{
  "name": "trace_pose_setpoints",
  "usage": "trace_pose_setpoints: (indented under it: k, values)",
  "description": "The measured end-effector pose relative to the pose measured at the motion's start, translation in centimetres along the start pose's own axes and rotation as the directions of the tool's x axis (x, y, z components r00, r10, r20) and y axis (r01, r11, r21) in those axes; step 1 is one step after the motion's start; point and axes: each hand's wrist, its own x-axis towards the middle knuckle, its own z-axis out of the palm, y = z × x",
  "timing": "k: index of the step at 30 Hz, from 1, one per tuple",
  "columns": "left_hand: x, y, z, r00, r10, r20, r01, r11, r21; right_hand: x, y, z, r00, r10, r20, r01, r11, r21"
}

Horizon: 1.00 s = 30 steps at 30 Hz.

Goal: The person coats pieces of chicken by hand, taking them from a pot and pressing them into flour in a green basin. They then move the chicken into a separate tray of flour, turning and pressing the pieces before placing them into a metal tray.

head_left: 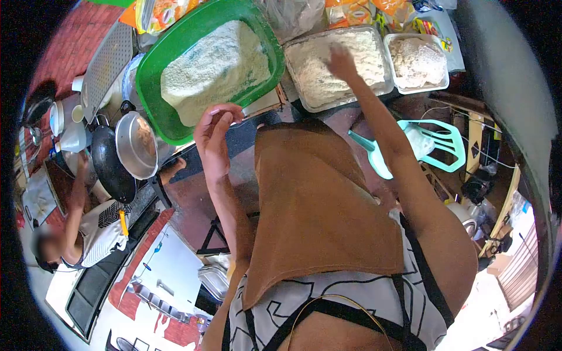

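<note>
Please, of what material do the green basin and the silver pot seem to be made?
Green basin: probably plastic, smooth; its even colour and rounded rim suggest it.
Silver pot: metal, with a soft shine; the grey sheen points perhaps to aluminium, but the exact metal is unclear.

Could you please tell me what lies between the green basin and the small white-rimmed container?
In the head view, a larger clear tray of pale powder.

A red brick wall (61,55) rises left; a turquoise chair (459,155) and wooden frame (475,140) stand right.
</note>
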Motion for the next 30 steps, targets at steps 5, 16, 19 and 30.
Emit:
trace_pose_setpoints:
  k: [5, 16, 19, 30]
  values:
    - [-0.3, -0.2, -0.1, 1.0, 0.014, -0.008, -0.015, 0.999, -0.048, -4.3, -5.2, -1.0, 0.99, -0.128, 0.058, 0.134, 0.982, -0.132]
    - [-1.3, -0.3, -0.2, 0.999, -0.01, -0.046, 0.007, 0.998, -0.065, -5.8, 0.6, -2.9, 0.994, -0.085, 0.075, 0.097, 0.982, -0.162]
    - [-1.4, -0.5, -0.2, 0.999, -0.004, -0.034, 0.002, 0.998, -0.063, -5.5, 0.0, -1.4, 0.997, -0.012, -0.082, 0.001, 0.992, -0.126]
    - [-2.5, -0.1, -0.4, 0.996, -0.032, -0.083, 0.026, 0.997, -0.073, -5.9, -0.3, -3.4, 0.984, 0.006, -0.18, -0.031, 0.99, -0.14]
